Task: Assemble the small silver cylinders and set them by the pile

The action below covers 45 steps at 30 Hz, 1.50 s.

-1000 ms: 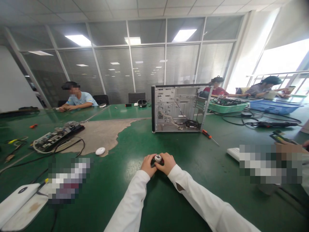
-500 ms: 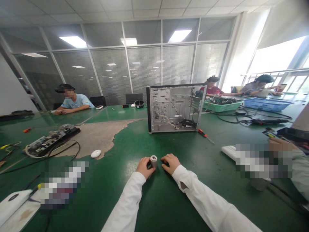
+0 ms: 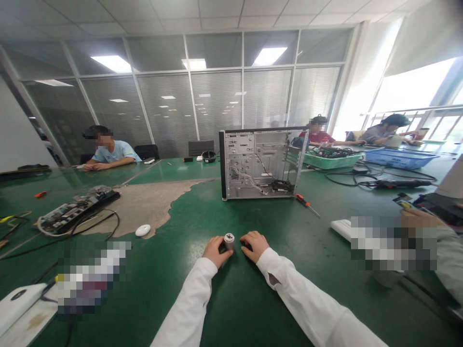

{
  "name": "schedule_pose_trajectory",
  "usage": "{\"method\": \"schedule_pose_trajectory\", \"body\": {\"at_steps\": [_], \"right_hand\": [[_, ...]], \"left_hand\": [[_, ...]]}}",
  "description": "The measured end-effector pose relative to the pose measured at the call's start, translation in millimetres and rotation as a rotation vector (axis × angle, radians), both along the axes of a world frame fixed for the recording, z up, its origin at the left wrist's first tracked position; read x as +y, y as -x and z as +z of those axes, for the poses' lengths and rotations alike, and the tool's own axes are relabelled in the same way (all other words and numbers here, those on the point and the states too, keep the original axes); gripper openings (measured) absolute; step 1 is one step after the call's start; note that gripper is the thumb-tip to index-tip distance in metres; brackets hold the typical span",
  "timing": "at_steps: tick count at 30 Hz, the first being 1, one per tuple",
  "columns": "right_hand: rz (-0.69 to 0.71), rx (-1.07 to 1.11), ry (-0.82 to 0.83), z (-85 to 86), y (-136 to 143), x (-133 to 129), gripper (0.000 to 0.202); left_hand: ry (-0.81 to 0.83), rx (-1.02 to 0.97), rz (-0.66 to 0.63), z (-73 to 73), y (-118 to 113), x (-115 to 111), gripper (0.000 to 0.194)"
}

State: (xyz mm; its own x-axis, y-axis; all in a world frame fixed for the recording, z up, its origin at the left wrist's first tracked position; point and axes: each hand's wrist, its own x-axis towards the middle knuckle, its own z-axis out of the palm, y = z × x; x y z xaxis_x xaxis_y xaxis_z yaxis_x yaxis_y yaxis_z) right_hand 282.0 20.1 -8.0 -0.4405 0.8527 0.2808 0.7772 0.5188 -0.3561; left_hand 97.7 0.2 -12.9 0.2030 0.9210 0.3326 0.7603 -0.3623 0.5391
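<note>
The left hand [image 3: 216, 251] is curled partway, thumb and fingers grasping the cylinder [image 3: 229, 242], which is upright over the counter [image 3: 289, 226], in front of the case [image 3: 264, 161]. The right hand [image 3: 256, 246] is released: half open, fingers loosely bent, just beside the cylinder but apart from it. A second ago both hands wrapped the cylinder, thumbs together; now only the left keeps its grip. Since half a second ago, little has changed.

The cylinder is greyish, its round white top broken by dark marks. The case is bare metal with punched openings and a black edge. Left of the case, the counter's glossy green surface ends at a ragged line against a dull beige patch [image 3: 144, 197]. A shiny white disc [image 3: 142, 231] lies left and in front of the case; an orange-handled screwdriver [image 3: 303, 201] lies at its near right corner.
</note>
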Motion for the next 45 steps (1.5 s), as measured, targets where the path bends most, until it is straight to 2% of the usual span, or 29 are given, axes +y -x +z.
{"method": "schedule_pose_trajectory", "body": {"at_steps": [10,15,19,22,25,33,40,45], "right_hand": [[-0.019,0.015,0.013,0.6,2,-1,0.023],[-0.013,0.076,0.001,-0.2,4,-6,0.037],[0.078,0.236,-0.075,5.0,9,-17,0.048],[0.189,0.395,-0.150,9.4,16,-24,0.048],[0.216,0.473,-0.210,11.8,22,-28,0.047],[0.220,0.441,-0.206,14.5,26,-30,0.042],[0.175,0.395,-0.253,14.0,34,-28,0.044],[0.177,0.458,-0.244,10.7,36,-24,0.039]], "left_hand": [[0.002,-0.016,0.005,-0.8,0,0,0.037],[0.006,-0.024,-0.010,-1.5,0,2,0.035],[0.010,-0.026,-0.011,-1.5,1,2,0.037],[-0.004,-0.014,-0.010,-1.9,1,1,0.036],[-0.015,-0.008,-0.007,-2.4,0,0,0.032],[-0.029,-0.019,-0.013,-1.6,-1,0,0.031],[0.001,0.080,0.004,1.8,-3,-2,0.028],[0.008,0.063,0.006,3.5,-4,-4,0.026]]}}
